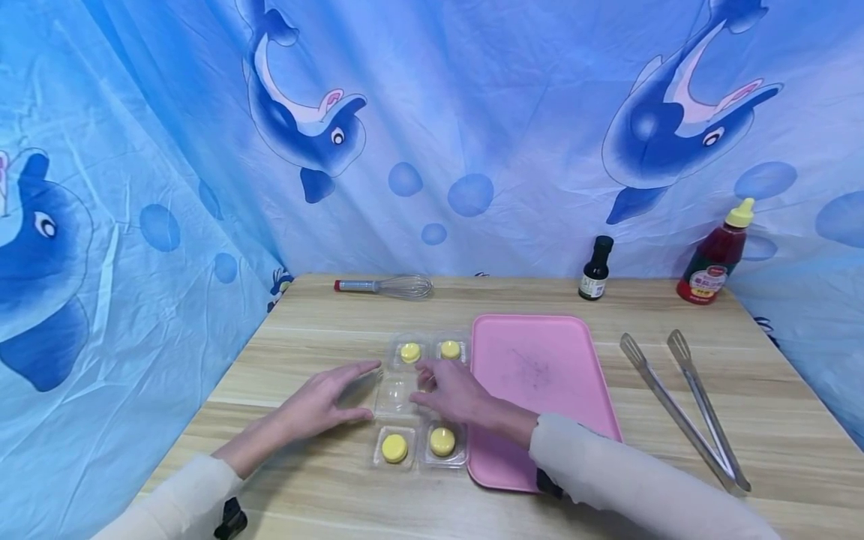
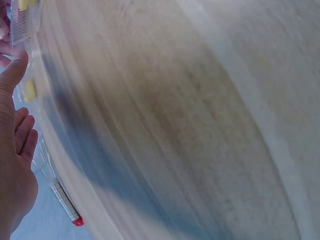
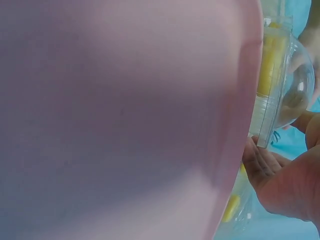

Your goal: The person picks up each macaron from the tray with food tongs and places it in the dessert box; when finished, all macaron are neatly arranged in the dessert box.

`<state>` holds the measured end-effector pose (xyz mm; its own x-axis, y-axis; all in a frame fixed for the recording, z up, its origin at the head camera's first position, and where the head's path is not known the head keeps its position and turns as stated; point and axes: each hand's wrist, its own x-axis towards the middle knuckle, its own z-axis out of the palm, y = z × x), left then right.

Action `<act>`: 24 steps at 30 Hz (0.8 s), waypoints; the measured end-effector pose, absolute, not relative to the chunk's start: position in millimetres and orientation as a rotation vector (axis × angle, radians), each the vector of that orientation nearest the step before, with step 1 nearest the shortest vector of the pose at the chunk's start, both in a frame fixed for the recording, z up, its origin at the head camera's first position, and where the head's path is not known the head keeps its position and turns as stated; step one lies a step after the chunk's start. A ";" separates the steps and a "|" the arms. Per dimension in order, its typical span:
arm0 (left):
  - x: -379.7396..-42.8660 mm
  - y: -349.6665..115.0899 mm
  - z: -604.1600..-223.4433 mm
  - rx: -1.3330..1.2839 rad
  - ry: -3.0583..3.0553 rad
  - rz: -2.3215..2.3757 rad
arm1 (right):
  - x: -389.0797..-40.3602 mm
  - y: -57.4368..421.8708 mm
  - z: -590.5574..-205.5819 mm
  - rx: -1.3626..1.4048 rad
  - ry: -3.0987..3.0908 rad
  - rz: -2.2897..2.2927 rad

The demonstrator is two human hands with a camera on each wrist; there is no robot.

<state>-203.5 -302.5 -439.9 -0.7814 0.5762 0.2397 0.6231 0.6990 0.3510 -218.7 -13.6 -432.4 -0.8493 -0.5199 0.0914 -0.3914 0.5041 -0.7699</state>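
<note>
Small clear plastic boxes, several with a round yellow macaron, lie in rows left of the pink tray (image 1: 533, 360). In the head view my left hand (image 1: 317, 401) has its thumb and fingers spread at the left side of a clear dome (image 1: 396, 395) in the middle row. My right hand (image 1: 452, 390) reaches over the middle right spot, thumb and fingertips apart, and mostly hides the macaron there. Nearer me sit two boxed macarons, the left macaron (image 1: 394, 448) and the right macaron (image 1: 442, 442). In the right wrist view, the fingers (image 3: 267, 162) extend beside a domed box (image 3: 272, 75).
A whisk (image 1: 385, 286) lies at the back edge of the table. Behind the tray stand a dark bottle (image 1: 595, 270) and a red sauce bottle (image 1: 712, 259). Metal tongs (image 1: 688, 412) lie spread on the right. A blue dolphin curtain (image 1: 472, 135) hangs behind.
</note>
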 end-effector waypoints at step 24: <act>-203.6 -302.5 -434.2 -1.000 -2.794 -0.598 | -220.5 -14.6 -433.1 -0.643 2.356 -1.575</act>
<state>-203.6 -302.5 -434.2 -0.7759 0.5852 0.2356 0.6304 0.7046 0.3258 -220.5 -14.6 -433.1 -0.8759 -0.4801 0.0474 -0.2272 0.3239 -0.9184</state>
